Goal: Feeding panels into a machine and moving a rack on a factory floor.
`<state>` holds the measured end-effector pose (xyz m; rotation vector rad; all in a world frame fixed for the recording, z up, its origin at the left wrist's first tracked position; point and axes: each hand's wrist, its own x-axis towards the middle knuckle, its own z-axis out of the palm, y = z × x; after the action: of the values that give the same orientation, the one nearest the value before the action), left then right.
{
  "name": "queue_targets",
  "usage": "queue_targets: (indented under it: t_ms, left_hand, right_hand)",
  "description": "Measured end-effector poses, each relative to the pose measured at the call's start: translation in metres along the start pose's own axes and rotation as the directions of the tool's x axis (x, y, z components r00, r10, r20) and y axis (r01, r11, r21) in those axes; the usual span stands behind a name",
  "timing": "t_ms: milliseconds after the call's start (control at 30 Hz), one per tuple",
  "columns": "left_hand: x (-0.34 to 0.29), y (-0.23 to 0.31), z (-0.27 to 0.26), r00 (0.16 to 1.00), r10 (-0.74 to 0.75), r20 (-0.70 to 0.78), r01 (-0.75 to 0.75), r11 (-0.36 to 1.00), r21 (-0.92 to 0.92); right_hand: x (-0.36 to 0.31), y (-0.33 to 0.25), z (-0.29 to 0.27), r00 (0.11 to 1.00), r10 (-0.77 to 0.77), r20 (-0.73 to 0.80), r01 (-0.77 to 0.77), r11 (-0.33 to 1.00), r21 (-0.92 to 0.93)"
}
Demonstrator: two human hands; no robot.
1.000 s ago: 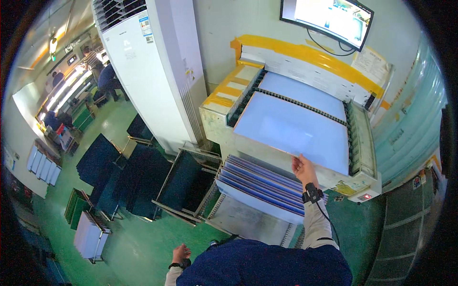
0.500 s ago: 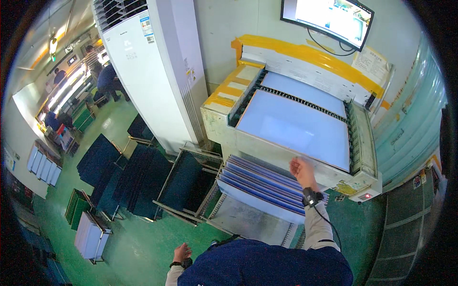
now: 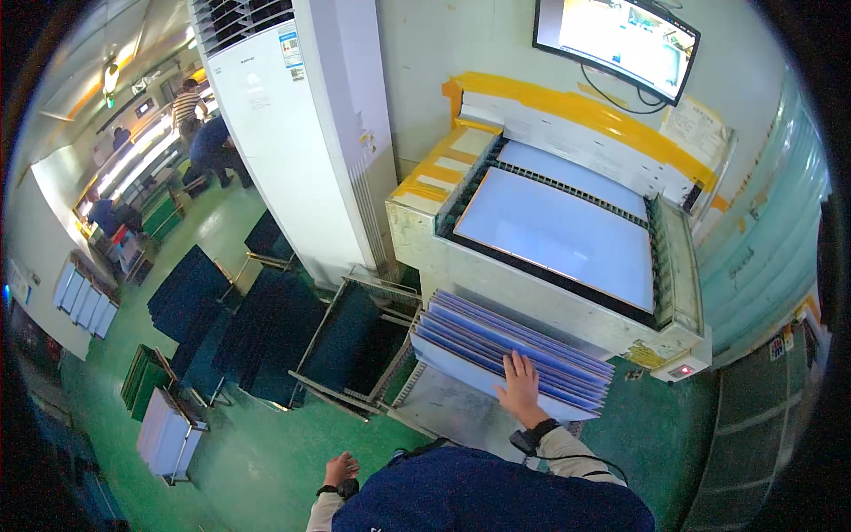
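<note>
My right hand [image 3: 521,390] is over the near side of a rack of upright panels, fingers stretched out and a little apart. Its fingertips lie at the top edges of the nearest white panels [image 3: 461,366]; whether they press on them I cannot tell. Several thin white panels with brown edges stand tilted in a row in a metal rack [image 3: 443,403]. My left hand [image 3: 340,468] hangs low at my side with loosely bent fingers, nothing visible in it. Beyond the rack, a large white panel [image 3: 558,235] lies flat on the rollers of a machine [image 3: 417,232].
Left of the rack stand an empty-looking metal frame rack [image 3: 343,396] and dark panel stacks [image 3: 270,337]. A tall white air conditioner [image 3: 288,133] rises behind them. A monitor [image 3: 620,53] hangs above the machine. Plastic curtains [image 3: 753,257] hang at right. People [image 3: 213,146] work far left.
My right hand has moved down from the machine's front edge to the upright panels in the rack, its fingers now straightened. The view has shifted slightly. My left hand stays low.
</note>
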<state>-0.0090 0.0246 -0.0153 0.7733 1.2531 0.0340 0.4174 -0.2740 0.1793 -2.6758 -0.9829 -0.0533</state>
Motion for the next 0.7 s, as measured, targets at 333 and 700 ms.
queue_targets:
  t_ms: [333,700]
  left_hand:
    - [0.011,-0.009,-0.013,0.997,0.030,0.066,-0.029,1.000,-0.005]
    - [-0.005,-0.011,-0.014,0.999,0.033,-0.010,-0.033,0.999,0.010]
  right_hand:
    - [-0.037,-0.017,0.009,0.998,-0.057,-0.040,0.056,0.998,-0.008]
    - [-0.047,-0.024,0.012,0.995,-0.076,-0.063,0.075,0.997,-0.017]
